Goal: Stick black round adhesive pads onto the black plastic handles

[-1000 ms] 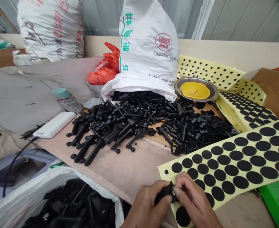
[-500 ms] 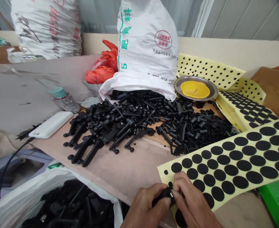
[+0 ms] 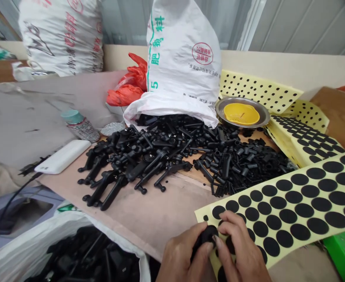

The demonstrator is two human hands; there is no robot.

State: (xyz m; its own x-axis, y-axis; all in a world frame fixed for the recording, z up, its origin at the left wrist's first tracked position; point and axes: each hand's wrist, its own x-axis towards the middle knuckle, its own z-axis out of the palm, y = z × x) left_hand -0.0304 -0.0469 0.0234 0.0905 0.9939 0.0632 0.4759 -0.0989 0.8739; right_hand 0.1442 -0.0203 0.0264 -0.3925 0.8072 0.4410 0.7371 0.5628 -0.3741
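Observation:
In the lower middle of the head view, my left hand (image 3: 180, 254) grips a small black plastic part (image 3: 208, 234) with a rounded end, between thumb and fingers. My right hand (image 3: 243, 250) is closed in against the same part from the right, thumb and fingertips on its edge. Much of the part is hidden by the fingers. Under and beside my right hand lies a pale yellow sheet (image 3: 259, 203) with rows of round black stickers. Beyond my hands a heap of black plastic arms (image 3: 157, 156) spreads over the table (image 3: 160, 213).
A white woven sack (image 3: 184, 51) stands behind the heap, its mouth over the parts. Small black tubes and screws (image 3: 249, 160) lie right of it. A metal bowl (image 3: 266, 113) holds a yellow basket (image 3: 241, 114). A white bag (image 3: 144, 254) of black parts is at lower left.
The black part has turned in my hands; its rounded end now faces up and the shiny metal bit is out of sight. My right fingers have shifted along its edge.

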